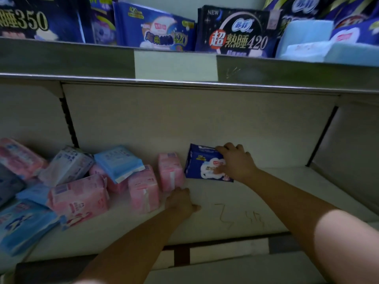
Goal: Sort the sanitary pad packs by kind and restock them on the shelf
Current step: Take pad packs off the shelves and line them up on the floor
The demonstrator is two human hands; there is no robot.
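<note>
My right hand [235,161] grips a dark blue pad pack [202,163] that stands upright against the back wall of the lower shelf [235,201]. Just left of it stands a pink pack [170,171], and my left hand [180,201] touches the near bottom corner of that pack, fingers curled toward it. Another pink pack [143,189] stands further left. A loose heap of pink [80,198], light blue [119,161] and white-blue [67,165] packs lies on the left part of the shelf.
The upper shelf [61,58] carries upright dark blue night packs [233,33] and light blue packs [307,37]. A blank price tag [176,65] sits on its front rail. The lower shelf's right part is bare, with scribbles [235,218] on the surface.
</note>
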